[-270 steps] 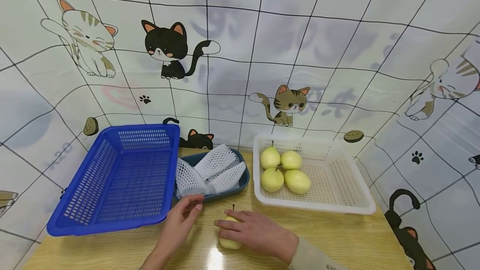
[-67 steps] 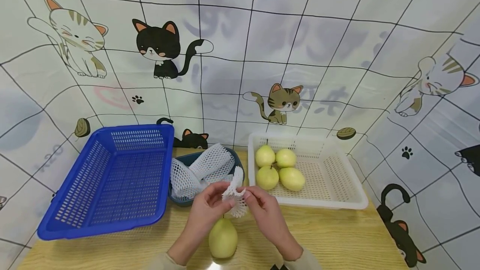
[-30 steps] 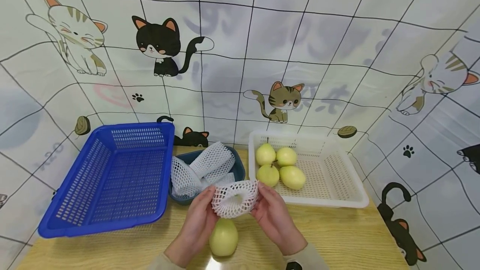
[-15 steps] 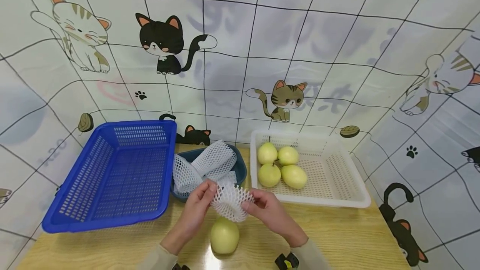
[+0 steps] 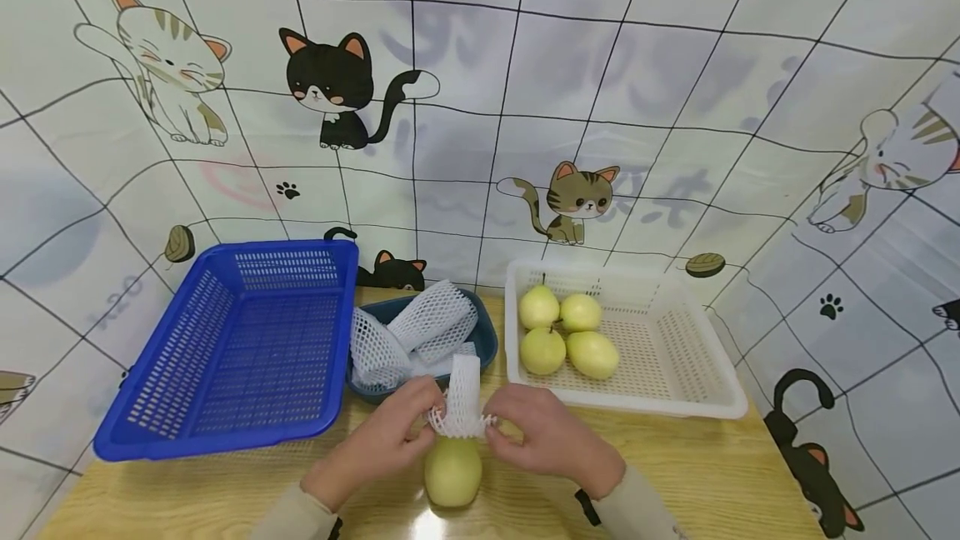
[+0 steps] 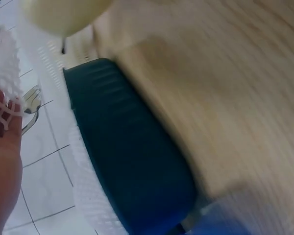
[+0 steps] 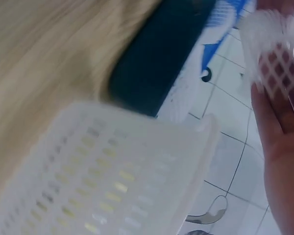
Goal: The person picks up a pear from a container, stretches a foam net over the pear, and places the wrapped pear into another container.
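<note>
A yellow-green pear [image 5: 453,473] stands on the table in the head view, its top covered by the mouth of a white foam fruit net [image 5: 465,390]. The net's closed length points up, and its rim is spread wide. My left hand [image 5: 378,444] pinches the rim on one side. Opposite it, my right hand [image 5: 555,436] pinches the other side between thumb and fingers. In the left wrist view the pear [image 6: 63,14] shows its stem, with the net's mesh [image 6: 5,73] at the left edge. Mesh [image 7: 277,58] also lies across the right hand's fingers in the right wrist view.
Behind the hands, a dark teal tub [image 5: 487,348] holds several more foam nets [image 5: 427,319]. A blue basket [image 5: 270,357] stands at the left. On the right, a white basket [image 5: 675,357] holds several pears [image 5: 543,351]. A cat-print cloth [image 5: 465,107] hangs behind.
The right hand has left the pear, and both hands have taken a foam net. They opened its mouth, then turned it downward and lowered it onto the pear's top.
</note>
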Demonstrator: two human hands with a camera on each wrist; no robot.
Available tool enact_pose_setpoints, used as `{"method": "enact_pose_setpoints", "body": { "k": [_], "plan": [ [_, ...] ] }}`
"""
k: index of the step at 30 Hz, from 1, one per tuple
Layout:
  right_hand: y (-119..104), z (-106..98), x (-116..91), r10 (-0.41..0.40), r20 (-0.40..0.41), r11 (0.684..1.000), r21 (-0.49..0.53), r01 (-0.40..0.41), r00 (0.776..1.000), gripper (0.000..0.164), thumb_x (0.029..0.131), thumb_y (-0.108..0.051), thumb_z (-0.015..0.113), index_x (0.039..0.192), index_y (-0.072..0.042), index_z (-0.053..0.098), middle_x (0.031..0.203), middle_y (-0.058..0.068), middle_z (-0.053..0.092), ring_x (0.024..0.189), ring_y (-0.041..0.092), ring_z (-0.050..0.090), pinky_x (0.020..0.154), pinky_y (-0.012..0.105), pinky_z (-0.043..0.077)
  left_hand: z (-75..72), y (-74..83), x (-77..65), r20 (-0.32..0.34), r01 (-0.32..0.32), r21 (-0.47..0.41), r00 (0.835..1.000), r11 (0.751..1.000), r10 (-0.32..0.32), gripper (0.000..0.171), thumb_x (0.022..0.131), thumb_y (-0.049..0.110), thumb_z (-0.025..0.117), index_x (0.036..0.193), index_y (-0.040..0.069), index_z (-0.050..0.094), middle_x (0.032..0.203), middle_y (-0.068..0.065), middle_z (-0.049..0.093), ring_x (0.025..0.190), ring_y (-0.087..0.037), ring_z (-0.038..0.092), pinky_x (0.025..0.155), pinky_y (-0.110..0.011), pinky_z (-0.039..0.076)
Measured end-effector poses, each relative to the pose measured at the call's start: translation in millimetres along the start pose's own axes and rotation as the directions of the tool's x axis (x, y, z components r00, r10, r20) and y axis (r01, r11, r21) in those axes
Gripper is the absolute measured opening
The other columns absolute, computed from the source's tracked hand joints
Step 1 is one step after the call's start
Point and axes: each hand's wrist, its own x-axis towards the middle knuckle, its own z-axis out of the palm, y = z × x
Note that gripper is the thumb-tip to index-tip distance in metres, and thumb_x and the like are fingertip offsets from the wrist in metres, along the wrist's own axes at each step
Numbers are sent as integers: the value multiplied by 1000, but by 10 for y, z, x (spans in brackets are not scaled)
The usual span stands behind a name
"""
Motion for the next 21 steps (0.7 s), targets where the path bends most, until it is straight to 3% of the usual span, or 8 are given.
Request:
{"method": "enact_pose_setpoints", "body": {
  "k": [3,7,10,14,16,21],
  "plan": [
    [33,55,6,-80,-1,976,-205,78,997,10,87,-10,69,95,-15,66,90,-9,62,80,6,59,75,17,50,50,-45,-21,7,-36,137,999,990,36,29,80,-7,63,96,17,58,98,9,51,91,-6,50,79,-22,47],
    [79,148,11,-131,17,923,-364,128,991,6,89,-13,67,92,-15,63,92,-7,60,84,9,59,78,22,51,92,-101,-62,2,-45,233,999,972,46,25,84,-7,61,96,15,61,101,7,52,92,-7,52,80,-21,48],
    [100,233,11,-102,37,901,-421,109,994,3,91,-15,65,91,-15,62,93,-6,61,91,12,61,86,25,52,115,-148,-98,11,-54,290,999,956,53,30,80,-10,65,97,15,62,102,5,54,93,-9,55,81,-22,49],
    [114,316,3,-33,65,885,-462,60,997,3,93,-18,63,91,-16,63,95,-5,63,99,13,64,100,27,49,167,-208,-144,19,-88,396,996,914,88,40,72,-15,72,98,14,62,104,3,57,94,-11,59,81,-23,51],
    [126,352,-1,-21,58,876,-480,46,998,4,92,-19,64,91,-15,64,94,-4,64,101,14,65,105,29,48,196,-215,-165,16,-84,436,996,896,85,39,73,-14,73,99,14,62,104,3,57,93,-11,59,80,-23,52],
    [138,459,9,-8,18,878,-479,16,1000,5,89,-18,67,90,-15,62,89,-4,60,92,16,61,90,29,52,262,-196,-203,4,6,469,1000,883,-9,33,81,-8,73,101,16,61,106,5,59,90,-9,60,75,-24,54]
  ]
}}
